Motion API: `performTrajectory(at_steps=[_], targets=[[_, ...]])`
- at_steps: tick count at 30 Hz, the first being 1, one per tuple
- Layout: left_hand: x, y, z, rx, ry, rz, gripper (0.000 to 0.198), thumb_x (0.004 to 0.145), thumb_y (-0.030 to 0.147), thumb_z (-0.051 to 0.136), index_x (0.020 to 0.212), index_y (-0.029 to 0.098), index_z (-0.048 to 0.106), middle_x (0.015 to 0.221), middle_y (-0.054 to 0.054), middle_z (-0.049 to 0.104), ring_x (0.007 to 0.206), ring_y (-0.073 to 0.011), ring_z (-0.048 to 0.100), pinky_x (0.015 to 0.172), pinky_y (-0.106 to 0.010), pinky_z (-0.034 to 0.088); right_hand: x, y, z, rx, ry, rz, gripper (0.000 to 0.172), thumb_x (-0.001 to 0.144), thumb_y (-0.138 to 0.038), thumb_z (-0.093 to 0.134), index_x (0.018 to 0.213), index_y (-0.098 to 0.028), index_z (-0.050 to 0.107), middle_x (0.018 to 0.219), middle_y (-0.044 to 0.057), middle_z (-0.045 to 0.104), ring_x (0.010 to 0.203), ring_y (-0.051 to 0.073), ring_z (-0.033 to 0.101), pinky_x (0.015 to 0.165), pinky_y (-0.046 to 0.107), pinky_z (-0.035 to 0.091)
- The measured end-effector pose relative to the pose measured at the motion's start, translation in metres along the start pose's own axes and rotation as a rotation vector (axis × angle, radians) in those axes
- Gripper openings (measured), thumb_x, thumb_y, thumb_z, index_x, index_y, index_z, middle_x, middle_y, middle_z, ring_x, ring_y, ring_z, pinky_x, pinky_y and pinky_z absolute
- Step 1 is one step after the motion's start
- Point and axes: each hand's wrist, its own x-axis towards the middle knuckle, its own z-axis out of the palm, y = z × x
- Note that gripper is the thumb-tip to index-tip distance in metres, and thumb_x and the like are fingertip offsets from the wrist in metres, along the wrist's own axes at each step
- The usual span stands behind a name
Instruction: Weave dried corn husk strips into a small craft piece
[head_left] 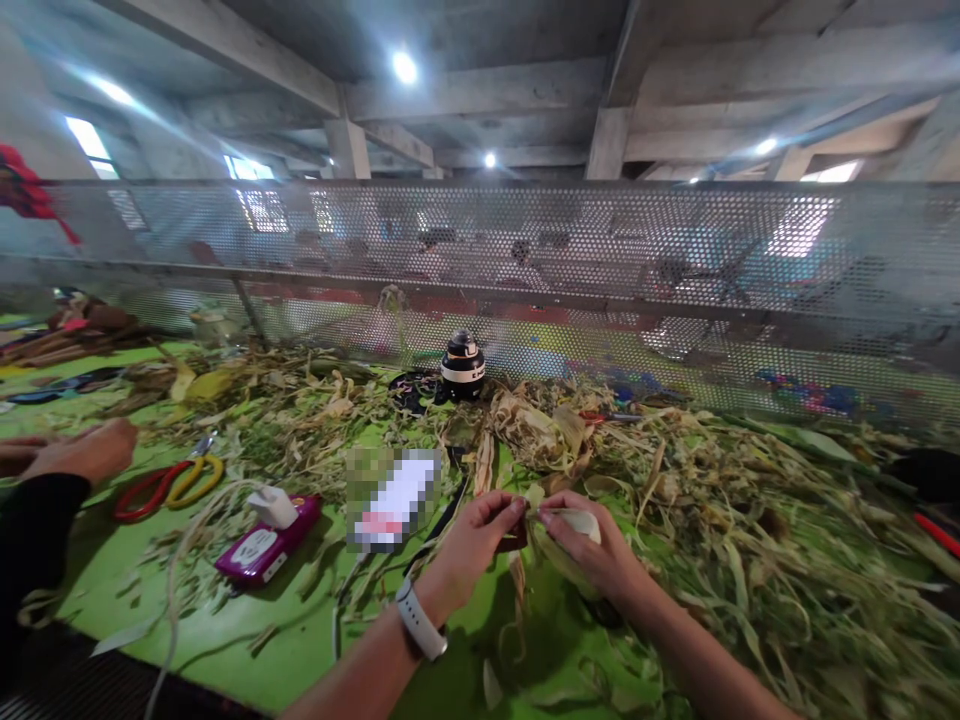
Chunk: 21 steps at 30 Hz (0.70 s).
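My left hand [491, 530], with a white band on its wrist, pinches the end of a pale green corn husk strip [534, 497] between thumb and fingers. Close beside it, my right hand [585, 545] is closed on the same husk, and a wider pale leaf [562, 560] hangs below its fingers. The fingertips of both hands nearly meet. A curled dry strip [519, 600] dangles under my left hand. Just beyond lies a bundle of dry husks [536, 430].
Husk scraps [720, 500] cover much of the green table [300, 640]. A purple power strip [270, 540] with a charger, a blurred-out phone [397, 500], red-yellow scissors [172, 485] and a black jar [463, 365] stand around. Another person's hand [90, 455] is at left; perforated metal panel [360, 240] behind.
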Motion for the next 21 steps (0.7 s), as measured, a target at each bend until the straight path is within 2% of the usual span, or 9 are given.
performTrajectory(at_steps=[6, 11, 14, 16, 18, 21], targets=[[-0.004, 0.001, 0.003, -0.031, 0.046, 0.057, 0.03, 0.066, 0.044, 0.069, 0.075, 0.018, 0.059, 0.074, 0.002, 0.057, 0.069, -0.0106, 0.054, 0.068, -0.022, 0.046, 0.001, 0.005, 0.006, 0.012, 0.031, -0.015, 0.029, 0.08, -0.045, 0.055, 0.077, -0.017, 0.058, 0.063, -0.001, 0.052, 0.057, 0.012, 0.046, 0.052, 0.023, 0.037], [-0.001, -0.002, 0.004, -0.042, 0.057, 0.081, 0.035, 0.058, 0.042, 0.076, 0.073, 0.017, 0.057, 0.067, 0.004, 0.054, 0.065, -0.0088, 0.052, 0.066, -0.02, 0.044, -0.002, -0.003, 0.006, -0.05, 0.063, -0.061, 0.028, 0.079, -0.045, 0.056, 0.076, -0.017, 0.059, 0.066, 0.0, 0.054, 0.059, 0.013, 0.047, 0.053, 0.023, 0.037], [0.001, -0.003, 0.003, -0.026, 0.083, 0.082, 0.037, 0.06, 0.045, 0.074, 0.07, 0.017, 0.054, 0.065, 0.004, 0.052, 0.06, -0.0081, 0.05, 0.06, -0.02, 0.043, -0.003, -0.007, 0.004, -0.07, 0.071, -0.071, 0.026, 0.077, -0.042, 0.059, 0.073, -0.017, 0.061, 0.067, 0.001, 0.055, 0.061, 0.014, 0.048, 0.056, 0.024, 0.037], [0.001, -0.003, 0.003, 0.001, 0.095, 0.085, 0.037, 0.06, 0.046, 0.073, 0.069, 0.016, 0.054, 0.061, 0.005, 0.05, 0.054, -0.0067, 0.046, 0.053, -0.018, 0.038, -0.002, -0.006, 0.003, 0.014, 0.025, -0.005, 0.026, 0.073, -0.042, 0.062, 0.07, -0.017, 0.06, 0.063, 0.0, 0.053, 0.059, 0.013, 0.047, 0.055, 0.024, 0.037], [0.0, -0.002, 0.004, 0.024, 0.084, 0.102, 0.036, 0.06, 0.046, 0.073, 0.069, 0.016, 0.055, 0.059, 0.005, 0.049, 0.051, -0.0059, 0.042, 0.049, -0.018, 0.034, -0.001, -0.003, 0.003, 0.184, -0.037, 0.126, 0.028, 0.073, -0.045, 0.061, 0.07, -0.017, 0.06, 0.063, 0.0, 0.055, 0.059, 0.013, 0.049, 0.055, 0.023, 0.04], [-0.001, -0.001, 0.005, 0.06, 0.036, 0.142, 0.035, 0.061, 0.045, 0.073, 0.071, 0.015, 0.058, 0.061, 0.003, 0.053, 0.054, -0.0068, 0.044, 0.051, -0.019, 0.035, -0.001, -0.001, 0.006, 0.42, -0.038, 0.349, 0.037, 0.076, -0.053, 0.054, 0.071, -0.016, 0.062, 0.069, 0.003, 0.059, 0.062, 0.014, 0.053, 0.057, 0.024, 0.043]])
